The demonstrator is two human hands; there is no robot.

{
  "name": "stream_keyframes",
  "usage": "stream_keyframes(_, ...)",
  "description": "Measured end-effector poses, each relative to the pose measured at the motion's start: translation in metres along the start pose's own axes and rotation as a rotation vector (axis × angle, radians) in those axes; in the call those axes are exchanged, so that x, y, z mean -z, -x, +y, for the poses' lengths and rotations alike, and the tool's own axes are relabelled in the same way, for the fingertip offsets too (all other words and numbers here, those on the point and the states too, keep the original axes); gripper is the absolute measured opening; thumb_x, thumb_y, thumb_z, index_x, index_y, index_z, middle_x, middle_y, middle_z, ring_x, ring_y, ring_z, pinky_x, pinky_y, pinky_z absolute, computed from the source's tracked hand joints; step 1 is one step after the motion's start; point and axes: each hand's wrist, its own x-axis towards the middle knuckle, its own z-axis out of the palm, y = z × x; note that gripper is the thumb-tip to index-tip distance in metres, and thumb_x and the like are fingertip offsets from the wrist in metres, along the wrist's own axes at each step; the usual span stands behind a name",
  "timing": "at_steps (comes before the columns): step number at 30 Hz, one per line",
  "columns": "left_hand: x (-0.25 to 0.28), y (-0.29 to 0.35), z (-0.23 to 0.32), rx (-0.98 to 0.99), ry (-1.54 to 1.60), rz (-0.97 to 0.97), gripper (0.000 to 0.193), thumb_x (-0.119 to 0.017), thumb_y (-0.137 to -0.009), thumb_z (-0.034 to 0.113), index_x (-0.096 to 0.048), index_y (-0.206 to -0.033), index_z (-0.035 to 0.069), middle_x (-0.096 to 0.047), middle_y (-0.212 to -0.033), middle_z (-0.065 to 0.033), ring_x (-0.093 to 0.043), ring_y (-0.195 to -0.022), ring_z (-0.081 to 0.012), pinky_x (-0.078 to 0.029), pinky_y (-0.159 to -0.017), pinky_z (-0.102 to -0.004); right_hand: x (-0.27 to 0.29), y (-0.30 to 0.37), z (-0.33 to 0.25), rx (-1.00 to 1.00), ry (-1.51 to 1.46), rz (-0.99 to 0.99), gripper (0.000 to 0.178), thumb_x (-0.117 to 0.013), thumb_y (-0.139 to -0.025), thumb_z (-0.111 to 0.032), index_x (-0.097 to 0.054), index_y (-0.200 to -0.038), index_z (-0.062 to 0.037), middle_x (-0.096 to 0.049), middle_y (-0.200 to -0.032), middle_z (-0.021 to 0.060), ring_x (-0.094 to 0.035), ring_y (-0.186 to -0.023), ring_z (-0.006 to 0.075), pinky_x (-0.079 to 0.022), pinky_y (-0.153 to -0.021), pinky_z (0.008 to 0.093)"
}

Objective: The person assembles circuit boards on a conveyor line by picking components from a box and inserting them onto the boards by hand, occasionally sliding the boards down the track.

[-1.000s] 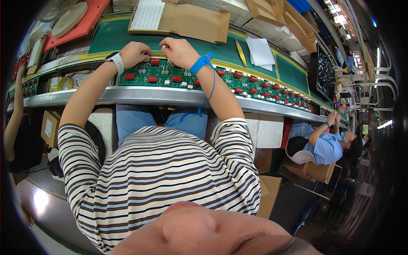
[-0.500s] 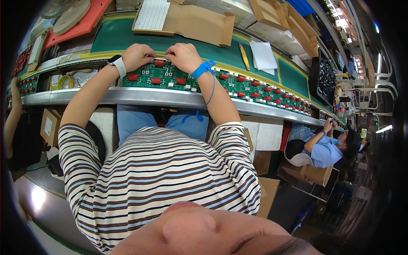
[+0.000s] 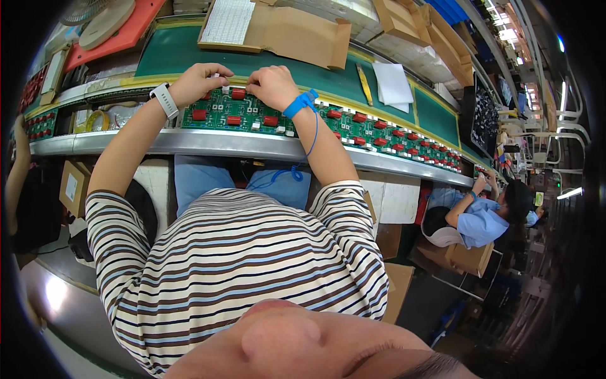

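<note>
My left hand (image 3: 203,84), with a white watch band (image 3: 165,101) on its wrist, is over the far edge of a green circuit board (image 3: 213,120). Its index finger and thumb are a little apart, and I see nothing between them. A small white part (image 3: 226,90) stands on the board just below those fingertips. Beside it lies a red cylindrical component (image 3: 238,93). My right hand (image 3: 274,86) is closed, fingertips curled together just right of that component; whatever they may hold is hidden. A blue wrist strap (image 3: 300,103) with a coiled cord circles my right wrist.
More boards with red components (image 3: 379,132) run rightward along the metal rail (image 3: 252,144). Beyond are an open cardboard box (image 3: 303,42), a yellow tool (image 3: 364,84) and white foam sheets (image 3: 392,85). A co-worker in blue (image 3: 483,218) sits at the right.
My left hand has shifted slightly left, its finger and thumb have parted, and the white part below shows more. My right hand has barely moved. The co-worker's arms have risen.
</note>
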Motion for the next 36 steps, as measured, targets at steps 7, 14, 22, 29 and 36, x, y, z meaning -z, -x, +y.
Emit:
stream_keyframes(7, 0.003, 0.002, -0.006, 0.256, 0.612, -0.125, 0.031, -0.049, -0.088, 0.013, -0.049, -0.119, 0.007, -0.059, -0.100, -0.0018, -0.051, -0.074, -0.0035, -0.041, -0.056, -0.0162, -0.001, 0.001, -0.001, 0.018, 0.031, 0.011, 0.017, -0.059, -0.075, -0.025, -0.070, -0.077, -0.0126, -0.066, -0.078, 0.0075, -0.059, -0.079, 0.0272, -0.039, -0.077, 0.0408)
stream_keyframes(14, 0.003, 0.008, 0.004, 0.297, 0.754, -0.106, 0.039, -0.046, -0.091, 0.013, -0.036, -0.128, 0.007, -0.059, -0.104, -0.0085, -0.054, -0.076, -0.0058, -0.044, -0.057, -0.0166, 0.002, 0.004, -0.003, 0.053, 0.093, -0.016, 0.017, -0.056, -0.077, -0.024, -0.070, -0.076, -0.0134, -0.065, -0.077, 0.0080, -0.059, -0.079, 0.0270, -0.040, -0.077, 0.0403)
stream_keyframes(22, 0.004, 0.012, 0.004, 0.295, 0.748, -0.105, 0.039, -0.046, -0.091, 0.013, -0.035, -0.128, 0.008, -0.059, -0.106, -0.0081, -0.054, -0.076, -0.0058, -0.044, -0.057, -0.0172, 0.004, 0.004, -0.006, -0.049, 0.044, -0.009, 0.015, -0.058, -0.076, -0.022, -0.069, -0.076, -0.0121, -0.065, -0.076, 0.0082, -0.060, -0.077, 0.0269, -0.040, -0.075, 0.0398)
stream_keyframes(29, 0.003, 0.012, 0.003, 0.307, 0.723, -0.099, 0.025, -0.050, -0.090, 0.015, -0.043, -0.114, 0.009, -0.060, -0.105, -0.0066, -0.053, -0.075, -0.0048, -0.043, -0.057, -0.0163, 0.007, 0.004, -0.007, 0.001, 0.084, -0.025, 0.015, -0.059, -0.075, -0.022, -0.068, -0.074, -0.0106, -0.065, -0.076, 0.0088, -0.060, -0.078, 0.0273, -0.040, -0.075, 0.0395)
stream_keyframes(36, 0.001, 0.011, -0.007, 0.286, 0.679, -0.136, 0.014, -0.051, -0.090, 0.016, -0.048, -0.101, 0.010, -0.060, -0.102, -0.0048, -0.053, -0.075, -0.0039, -0.042, -0.056, -0.0154, 0.005, 0.002, -0.010, 0.115, 0.225, -0.020, 0.014, -0.059, -0.076, -0.020, -0.067, -0.076, -0.0086, -0.063, -0.076, 0.0091, -0.057, -0.080, 0.0277, -0.040, -0.079, 0.0391)
